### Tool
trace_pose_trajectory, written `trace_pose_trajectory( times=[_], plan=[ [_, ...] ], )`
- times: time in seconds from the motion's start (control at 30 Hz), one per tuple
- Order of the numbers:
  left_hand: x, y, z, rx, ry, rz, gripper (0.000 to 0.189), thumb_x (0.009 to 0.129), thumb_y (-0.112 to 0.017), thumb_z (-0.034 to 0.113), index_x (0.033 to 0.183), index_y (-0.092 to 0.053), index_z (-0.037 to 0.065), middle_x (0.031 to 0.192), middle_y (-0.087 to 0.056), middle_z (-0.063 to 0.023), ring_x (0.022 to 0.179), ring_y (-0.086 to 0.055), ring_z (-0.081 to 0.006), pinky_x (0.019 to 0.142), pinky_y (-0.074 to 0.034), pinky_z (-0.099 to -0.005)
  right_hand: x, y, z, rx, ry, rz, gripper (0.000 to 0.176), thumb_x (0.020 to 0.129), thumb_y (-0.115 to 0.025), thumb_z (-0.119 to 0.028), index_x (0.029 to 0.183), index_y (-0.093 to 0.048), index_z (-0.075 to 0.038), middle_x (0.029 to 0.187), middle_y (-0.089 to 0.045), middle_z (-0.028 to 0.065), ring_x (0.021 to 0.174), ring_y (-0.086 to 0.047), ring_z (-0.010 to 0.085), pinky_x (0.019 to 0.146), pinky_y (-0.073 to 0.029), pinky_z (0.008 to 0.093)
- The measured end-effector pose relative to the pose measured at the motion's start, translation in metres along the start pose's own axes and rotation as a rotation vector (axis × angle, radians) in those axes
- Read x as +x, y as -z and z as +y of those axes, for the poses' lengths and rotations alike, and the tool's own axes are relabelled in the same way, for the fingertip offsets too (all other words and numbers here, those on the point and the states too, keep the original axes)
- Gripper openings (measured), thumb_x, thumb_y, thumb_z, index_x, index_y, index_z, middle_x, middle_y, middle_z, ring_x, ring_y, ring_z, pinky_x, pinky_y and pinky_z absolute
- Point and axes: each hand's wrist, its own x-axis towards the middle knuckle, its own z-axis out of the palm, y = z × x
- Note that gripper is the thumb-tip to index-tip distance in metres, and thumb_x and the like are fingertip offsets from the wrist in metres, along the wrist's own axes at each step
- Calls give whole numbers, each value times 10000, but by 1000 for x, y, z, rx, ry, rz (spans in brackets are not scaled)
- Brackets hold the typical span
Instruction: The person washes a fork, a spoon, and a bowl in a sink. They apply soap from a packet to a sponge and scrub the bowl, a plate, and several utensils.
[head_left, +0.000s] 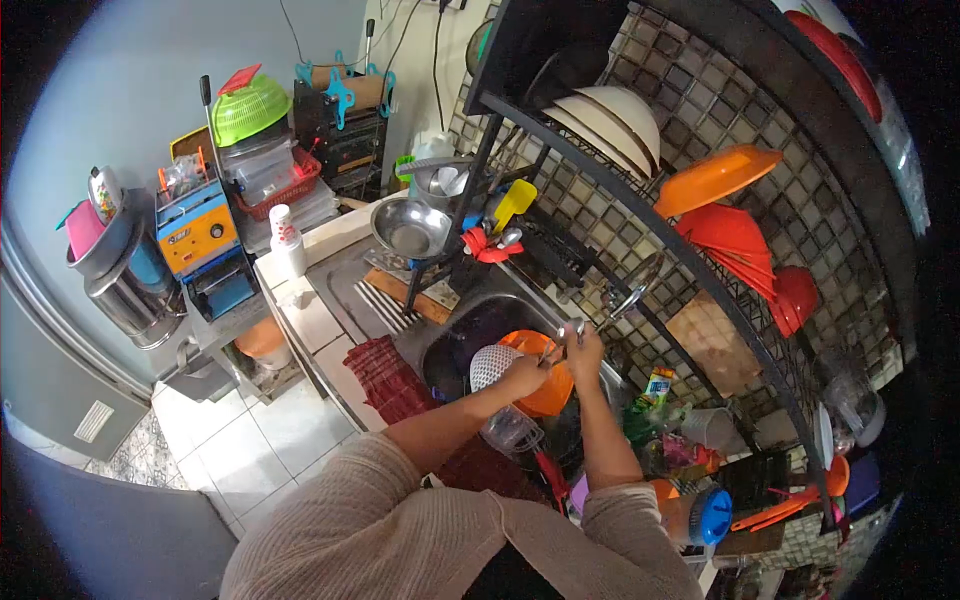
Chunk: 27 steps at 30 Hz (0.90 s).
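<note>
Both hands are over the sink point(437, 352), in front of the metal faucet point(636, 290). My left hand point(524, 377) has its fingers closed on a thin metal utensil point(549, 351), whose exact kind I cannot make out. Beside it, my right hand point(583, 350) is closed around shiny metal cutlery that looks like a spoon point(581, 329). Below the hands sits an orange plastic basin point(545, 399), partly covered by my left hand. A white perforated basket point(490, 364) leans next to the basin, and a clear container point(508, 430) lies nearer my body.
A dark red cloth point(385, 375) drapes over the counter edge. Left of the faucet stand a steel bowl point(411, 228) and a holder with red spoons point(490, 244). The black rack point(640, 208) overhangs the sink. A blue-lidded jar point(711, 515) is near my right arm.
</note>
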Motion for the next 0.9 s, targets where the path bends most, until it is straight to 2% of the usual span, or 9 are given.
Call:
trace_pose_trajectory(
  times=[0.13,0.23,0.3,0.37,0.47,0.53,0.63,0.8,0.9],
  plan=[
    [-15,4,18,-154,-169,72,391,895,-484,372,836,-611,7,661,-593,-116,601,-582,-220,555,-438,-346,8,1,7,-203,-23,8,379,928,-422,-340,889,-554,13,728,-577,238,639,-558,413,547,-424,479],
    [-6,7,11,98,-9,20,425,911,-417,370,922,-606,-11,794,-626,-224,769,-618,-350,688,-460,-422,6,6,-6,-325,-96,-82,411,928,-403,-388,992,-546,-7,762,-590,215,689,-570,397,590,-450,467],
    [2,6,1,-171,38,-96,430,922,-401,373,955,-597,-9,772,-623,-219,743,-612,-363,679,-461,-418,4,5,-17,-365,-90,-113,417,920,-422,-389,1065,-533,-14,815,-598,219,738,-580,397,620,-466,459],
    [-3,2,6,-95,1,-18,437,924,-396,384,942,-594,-5,754,-620,-207,728,-610,-359,673,-460,-416,1,3,-24,-366,330,216,511,870,-527,-412,1213,-456,-40,948,-590,212,827,-578,396,685,-477,447],
    [-8,-1,14,-72,-60,53,443,926,-390,396,932,-588,-1,740,-617,-197,722,-607,-360,671,-458,-419,6,19,-55,-250,400,180,663,792,-641,-424,1279,-393,-48,1040,-548,222,891,-564,392,739,-473,449],
    [-1,-8,5,-121,-84,48,442,926,-389,396,936,-585,-1,743,-617,-199,730,-607,-363,675,-458,-423,12,19,-45,-225,368,165,649,737,-692,-451,1172,-462,-28,853,-589,201,748,-596,355,665,-489,422],
    [1,-8,-2,-110,-8,-14,402,938,-399,409,891,-592,60,751,-613,-89,686,-577,-209,654,-442,-344,14,27,-48,-60,125,-39,469,739,-706,-421,867,-513,-14,483,-508,113,442,-545,296,459,-439,391],
    [-17,19,13,94,-211,45,338,908,-465,370,879,-617,69,791,-625,-118,748,-610,-250,688,-454,-350,19,11,-6,-200,134,-55,354,833,-617,-357,832,-516,-18,520,-502,151,450,-527,287,462,-407,402],
    [-9,34,3,145,-104,-34,314,885,-498,361,885,-633,78,806,-626,-138,769,-620,-266,702,-460,-361,17,6,14,243,206,-226,250,833,-622,-208,938,-528,-1,688,-565,126,569,-570,204,457,-427,315]
  ],
)
